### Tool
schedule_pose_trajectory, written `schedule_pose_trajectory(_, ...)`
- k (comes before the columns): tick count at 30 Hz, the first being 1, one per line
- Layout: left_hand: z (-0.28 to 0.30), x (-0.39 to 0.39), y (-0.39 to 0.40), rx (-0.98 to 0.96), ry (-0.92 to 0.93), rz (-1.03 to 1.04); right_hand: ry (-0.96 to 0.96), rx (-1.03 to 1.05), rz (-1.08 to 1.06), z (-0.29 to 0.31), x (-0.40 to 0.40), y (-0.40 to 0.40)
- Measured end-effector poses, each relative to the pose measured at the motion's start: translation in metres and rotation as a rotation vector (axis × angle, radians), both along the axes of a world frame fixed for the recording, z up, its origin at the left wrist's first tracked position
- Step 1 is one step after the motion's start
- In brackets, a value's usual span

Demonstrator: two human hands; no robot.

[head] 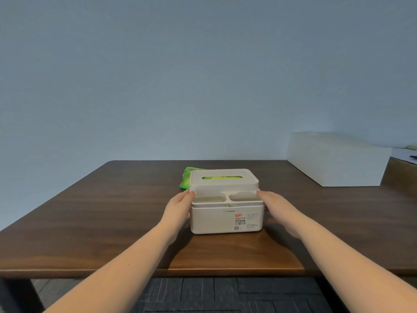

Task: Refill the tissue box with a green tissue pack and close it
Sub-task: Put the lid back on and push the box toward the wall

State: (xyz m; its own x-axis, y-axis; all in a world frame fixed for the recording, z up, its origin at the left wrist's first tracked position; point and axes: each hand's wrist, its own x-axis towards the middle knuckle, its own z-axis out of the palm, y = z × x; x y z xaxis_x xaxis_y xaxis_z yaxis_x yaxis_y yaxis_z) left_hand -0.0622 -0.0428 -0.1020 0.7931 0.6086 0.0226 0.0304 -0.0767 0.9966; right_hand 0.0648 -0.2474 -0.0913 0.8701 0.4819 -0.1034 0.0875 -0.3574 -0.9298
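— Currently, where does the green pack [185, 180] lie?

— Behind the tissue box [226, 219], on the table [112, 211], mostly hidden. Green also shows through the lid [223, 178] slot; whether that is a second pack, I cannot tell.

— And your hands?

— Your left hand [179, 205] and right hand [276, 205] press the box's two sides, fingertips at the rim, clasping it.

— Risk?

— Uneven pressure could tilt the lid so it jams, or slide the box.

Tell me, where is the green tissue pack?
In the head view, a green tissue pack lies on the brown table, peeking out behind the white tissue box's far left corner. Green also shows through the lid slot.
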Motion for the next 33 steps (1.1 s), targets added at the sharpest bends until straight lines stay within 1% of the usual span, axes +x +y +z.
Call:
schedule_pose_trajectory(10,-0.005,0.004,0.004,0.088,0.038,0.021,-0.008,-0.033,-0.006,-0.005,0.001,0.001)
schedule_pose_trajectory(17,-0.007,0.004,0.001,0.042,0.0,0.021,-0.002,-0.024,-0.016,-0.005,-0.002,0.002)
schedule_pose_trajectory(20,-0.005,0.003,0.001,0.015,0.032,0.013,0.011,-0.026,-0.016,-0.003,-0.005,0.001)
schedule_pose_trajectory(22,-0.008,0.004,0.003,-0.043,0.046,0.003,0.033,-0.028,-0.018,-0.002,-0.006,0.001)
schedule_pose_trajectory(25,-0.016,0.005,0.002,-0.128,0.048,-0.001,0.091,0.03,-0.019,-0.003,-0.005,0.0)
schedule_pose_trajectory(27,-0.018,0.007,0.0,-0.15,0.042,0.027,0.137,0.11,-0.034,-0.006,-0.005,-0.002)
schedule_pose_trajectory(30,-0.017,0.01,-0.003,-0.236,0.052,0.091,0.209,0.245,-0.082,-0.012,-0.004,-0.003)
schedule_pose_trajectory(33,-0.016,0.016,-0.006,-0.266,0.025,0.093,0.185,0.265,-0.09,-0.016,0.0,0.0)
